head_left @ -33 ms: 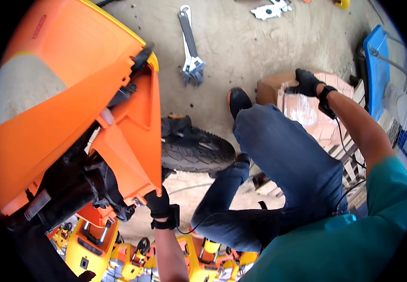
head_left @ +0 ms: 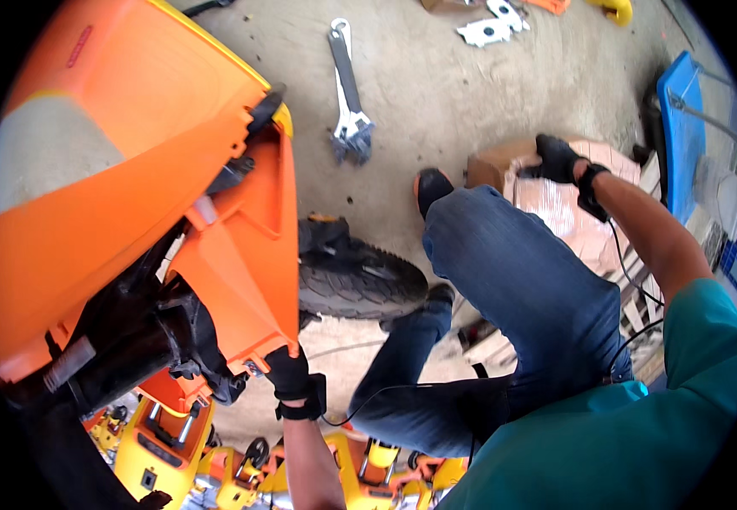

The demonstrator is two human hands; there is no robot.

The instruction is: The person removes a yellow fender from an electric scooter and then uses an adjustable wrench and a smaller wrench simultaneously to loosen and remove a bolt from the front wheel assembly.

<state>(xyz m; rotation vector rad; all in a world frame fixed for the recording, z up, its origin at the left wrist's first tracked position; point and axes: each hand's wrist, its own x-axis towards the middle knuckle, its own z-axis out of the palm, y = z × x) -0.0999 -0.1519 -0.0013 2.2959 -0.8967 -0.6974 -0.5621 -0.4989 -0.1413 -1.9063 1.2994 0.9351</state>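
My left hand, in a black glove, is at the lower edge of an orange plastic body panel. Its fingers are hidden behind the panel and dark parts, so I cannot tell whether it grips anything. My right hand, also gloved in black, lies on a cardboard box with a shiny wrapped face. Its thumb and fingers are apart. A black tyre sticks out beside the panel, towards my feet. Below the panel runs a thick black frame tube.
Adjustable wrenches lie on the concrete floor, with white metal brackets farther off. A blue panel stands at the right, near wooden slats. Several yellow and orange machines stand along the lower edge. Thin cables run from my wrist straps.
The whole view has shifted slightly, so the wrenches and brackets sit a little lower in the picture. Both hands keep their places at the panel and on the box.
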